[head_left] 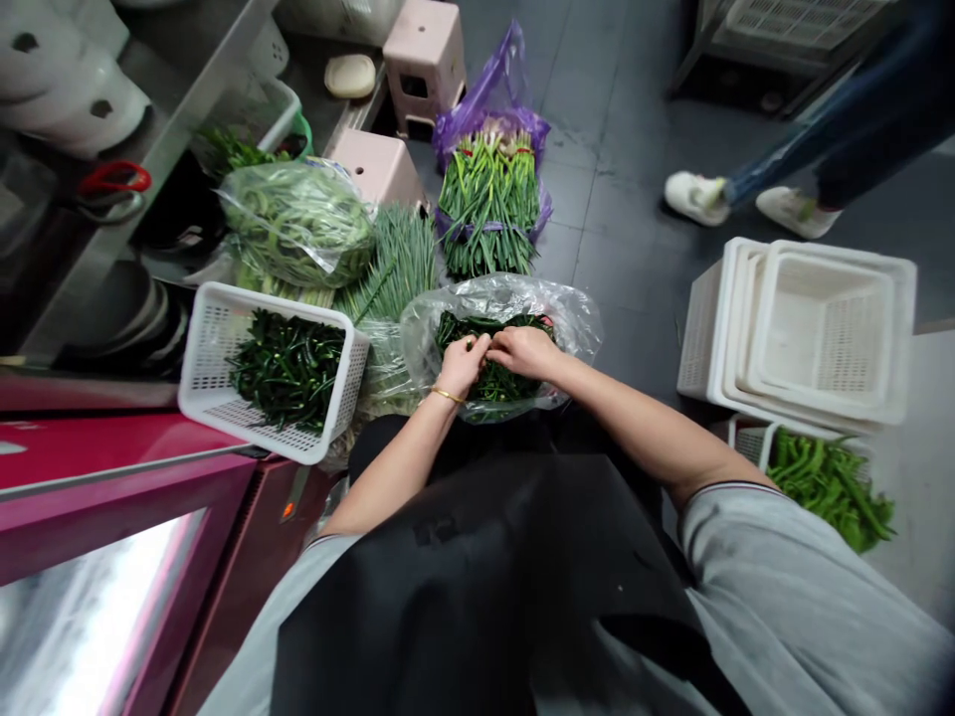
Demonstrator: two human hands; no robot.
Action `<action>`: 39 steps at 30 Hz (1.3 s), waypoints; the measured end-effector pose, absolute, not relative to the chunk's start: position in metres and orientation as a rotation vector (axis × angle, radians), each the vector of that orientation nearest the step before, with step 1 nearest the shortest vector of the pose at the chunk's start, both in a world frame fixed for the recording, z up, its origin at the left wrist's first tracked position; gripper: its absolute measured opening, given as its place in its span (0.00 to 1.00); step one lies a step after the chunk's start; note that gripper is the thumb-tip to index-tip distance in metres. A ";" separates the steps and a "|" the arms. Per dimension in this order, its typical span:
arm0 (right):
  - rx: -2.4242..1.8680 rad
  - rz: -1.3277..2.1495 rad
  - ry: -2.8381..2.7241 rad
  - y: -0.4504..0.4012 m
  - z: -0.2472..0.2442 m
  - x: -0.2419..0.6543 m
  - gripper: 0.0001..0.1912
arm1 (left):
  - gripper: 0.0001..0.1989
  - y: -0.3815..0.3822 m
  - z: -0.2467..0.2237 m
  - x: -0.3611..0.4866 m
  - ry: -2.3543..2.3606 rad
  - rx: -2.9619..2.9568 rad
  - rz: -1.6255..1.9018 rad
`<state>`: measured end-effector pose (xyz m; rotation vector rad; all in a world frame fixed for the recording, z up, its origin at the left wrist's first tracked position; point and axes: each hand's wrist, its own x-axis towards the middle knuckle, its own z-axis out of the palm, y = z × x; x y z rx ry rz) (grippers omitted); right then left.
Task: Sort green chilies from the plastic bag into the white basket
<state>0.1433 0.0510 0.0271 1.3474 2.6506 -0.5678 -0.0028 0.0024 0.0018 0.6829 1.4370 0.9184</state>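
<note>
Dark green peppers point(499, 383) fill an open clear plastic bag point(578, 308) in front of me. Above them my left hand point(463, 363), with a gold bracelet at the wrist, is closed in a pinch, a small dark green piece showing at its fingers. Fingertips nearly touching it, my right hand point(522, 351) is also closed; what it holds is too small to make out. To the left, a white perforated basket point(209, 348) holds more dark green peppers point(287, 368).
Green onions point(488, 199) in purple plastic lie beyond the bag. Bagged greens point(298, 219) are at left, near pink stools point(425, 60). Stacked white baskets point(716, 318) and light green peppers point(828, 487) stand right. A person's legs point(806, 149) show at upper right.
</note>
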 end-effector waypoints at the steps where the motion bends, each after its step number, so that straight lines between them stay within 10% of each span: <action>1: 1.361 -0.580 2.649 0.055 0.029 0.143 0.20 | 0.17 0.003 0.001 -0.005 1.440 0.652 0.947; 10: 1.419 -0.408 2.662 0.065 0.022 0.132 0.17 | 0.12 0.007 0.014 -0.019 1.224 0.475 0.957; 20: 1.358 -1.335 2.533 0.032 0.031 0.147 0.19 | 0.19 0.000 0.007 -0.011 1.062 0.368 1.040; 27: 0.862 -0.753 2.663 0.050 0.046 0.138 0.11 | 0.13 -0.010 0.009 -0.014 1.371 0.882 0.943; 31: 0.928 -0.994 2.430 0.068 0.046 0.120 0.08 | 0.08 -0.020 0.019 -0.016 1.570 1.360 1.118; 39: 0.707 -1.457 2.828 0.024 0.058 0.136 0.18 | 0.17 0.001 0.021 -0.015 1.299 0.315 1.136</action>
